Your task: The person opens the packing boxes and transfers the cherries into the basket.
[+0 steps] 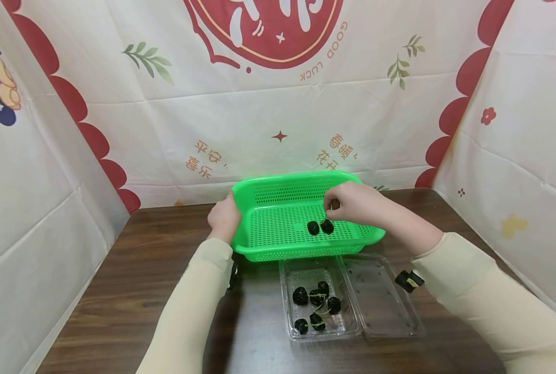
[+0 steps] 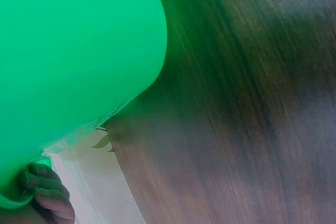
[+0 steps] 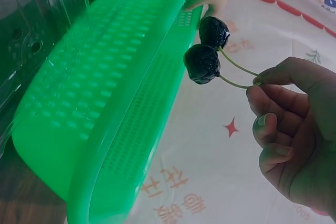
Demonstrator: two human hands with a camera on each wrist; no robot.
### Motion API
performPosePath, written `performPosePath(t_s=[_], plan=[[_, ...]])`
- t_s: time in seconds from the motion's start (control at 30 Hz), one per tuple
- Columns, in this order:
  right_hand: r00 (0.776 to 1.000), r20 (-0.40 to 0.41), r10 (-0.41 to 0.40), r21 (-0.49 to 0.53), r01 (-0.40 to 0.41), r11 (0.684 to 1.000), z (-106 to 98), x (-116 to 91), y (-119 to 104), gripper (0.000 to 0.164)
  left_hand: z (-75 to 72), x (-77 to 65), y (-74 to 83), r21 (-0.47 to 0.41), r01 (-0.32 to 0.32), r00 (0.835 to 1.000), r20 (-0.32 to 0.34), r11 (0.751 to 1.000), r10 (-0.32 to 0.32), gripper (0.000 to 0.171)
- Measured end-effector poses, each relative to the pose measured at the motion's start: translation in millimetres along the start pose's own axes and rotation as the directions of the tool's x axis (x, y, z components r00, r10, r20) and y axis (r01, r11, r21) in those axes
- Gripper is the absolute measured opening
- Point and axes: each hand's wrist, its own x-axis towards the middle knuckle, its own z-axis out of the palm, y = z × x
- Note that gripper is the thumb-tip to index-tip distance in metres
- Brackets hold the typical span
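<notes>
Two dark cherries (image 3: 202, 63) dangle by their joined green stems, which my right hand (image 1: 356, 201) pinches between thumb and forefinger. In the head view they hang over the green plastic basket (image 1: 254, 254), whose slotted floor shows beneath them. At the basket's left end, my left hand (image 1: 225, 215) grips the rim; in the left wrist view its fingers (image 2: 50, 192) curl round the edge. Several more dark cherries (image 1: 300, 296) with stems lie in a clear plastic box (image 1: 285, 311) in front of the basket.
The box's clear lid (image 1: 385, 301) lies folded out to the right, near my right forearm. All of this stands on a dark wooden table (image 1: 133, 291). Behind it hangs a printed white cloth (image 1: 259, 114), with more cloth at both sides.
</notes>
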Motion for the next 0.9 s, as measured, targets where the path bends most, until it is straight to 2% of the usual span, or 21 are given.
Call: performPosePath(t_s=[0.57, 0.9], plan=[[0.997, 0.000, 0.074, 0.083, -0.074, 0.994, 1, 20, 30, 0.011, -2.3, 0.8, 0.6, 0.008, 0.015, 1.000, 0.004, 1.000, -0.015, 0.061], [0.991, -0.008, 0.131, 0.242, -0.126, 0.962, 10, 26, 60, 0.013, -0.8, 0.2, -0.1, -0.005, 0.011, 1.000, 0.003, 1.000, -0.011, 0.061]])
